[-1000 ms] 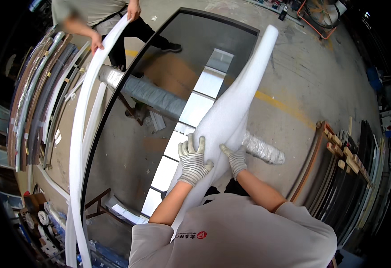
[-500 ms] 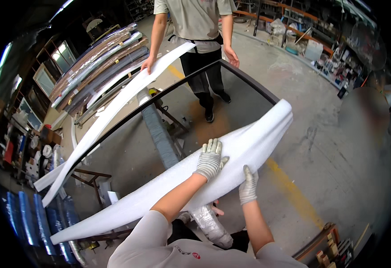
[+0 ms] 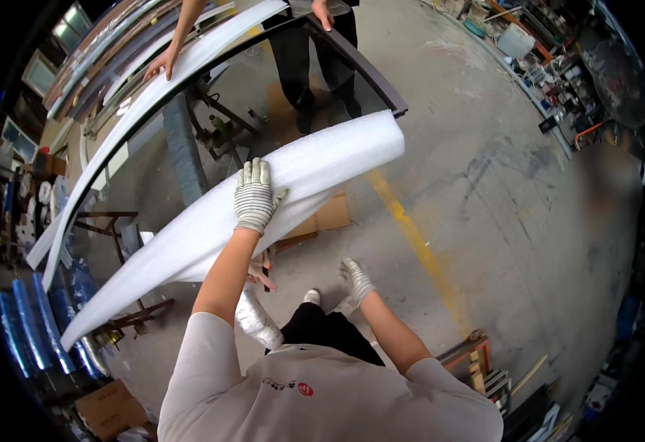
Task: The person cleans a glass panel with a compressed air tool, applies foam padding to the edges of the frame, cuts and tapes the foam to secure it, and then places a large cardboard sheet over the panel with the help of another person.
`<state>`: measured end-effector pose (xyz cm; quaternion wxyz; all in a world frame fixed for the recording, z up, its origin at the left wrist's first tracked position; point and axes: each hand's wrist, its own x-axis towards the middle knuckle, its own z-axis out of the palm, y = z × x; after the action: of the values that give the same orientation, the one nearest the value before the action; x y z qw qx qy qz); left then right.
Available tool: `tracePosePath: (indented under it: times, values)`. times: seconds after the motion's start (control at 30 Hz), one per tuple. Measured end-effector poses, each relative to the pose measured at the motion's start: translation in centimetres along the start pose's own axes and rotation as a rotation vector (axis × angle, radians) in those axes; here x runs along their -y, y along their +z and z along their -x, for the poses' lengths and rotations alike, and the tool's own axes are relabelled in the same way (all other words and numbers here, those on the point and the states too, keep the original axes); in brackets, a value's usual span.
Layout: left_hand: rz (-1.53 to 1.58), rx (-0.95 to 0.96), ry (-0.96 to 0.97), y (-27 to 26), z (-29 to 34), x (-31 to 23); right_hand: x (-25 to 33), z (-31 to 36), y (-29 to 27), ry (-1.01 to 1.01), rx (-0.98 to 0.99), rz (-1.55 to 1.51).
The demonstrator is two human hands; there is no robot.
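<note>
While standing beside a broad, dark-framed glass pane [image 3: 256, 81], touches the white foam [image 3: 204, 225] along its near edge with an open, flat left hand [image 3: 256, 199], gripping nothing; holds the right hand [image 3: 357, 280] well apart, loosely open and empty.

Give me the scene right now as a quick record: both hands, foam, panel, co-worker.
Left hand: gloved, palm down on the white foam sheet
Right hand: gloved, off the foam, holding nothing visible, above the floor
Foam: draped along the near side of the dark-framed see-through panel
Co-worker: one bare hand on the far white strip, the other at the frame's far corner
</note>
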<state>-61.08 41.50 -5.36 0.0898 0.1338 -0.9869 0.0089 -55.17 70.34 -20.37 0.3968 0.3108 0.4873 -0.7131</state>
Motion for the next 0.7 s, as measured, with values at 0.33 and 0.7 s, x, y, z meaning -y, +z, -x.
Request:
tracePosePath:
  times: [0.33,0.7]
  values:
    - [0.125,-0.179,-0.197,-1.7,-2.1,-1.3,28.3,-1.7,1.1,-0.697,-0.2,0.333]
    - [0.171,-0.585,-0.309,-5.1,-4.0,-2.9,51.0,-12.1,11.6,-0.192,0.532,0.582]
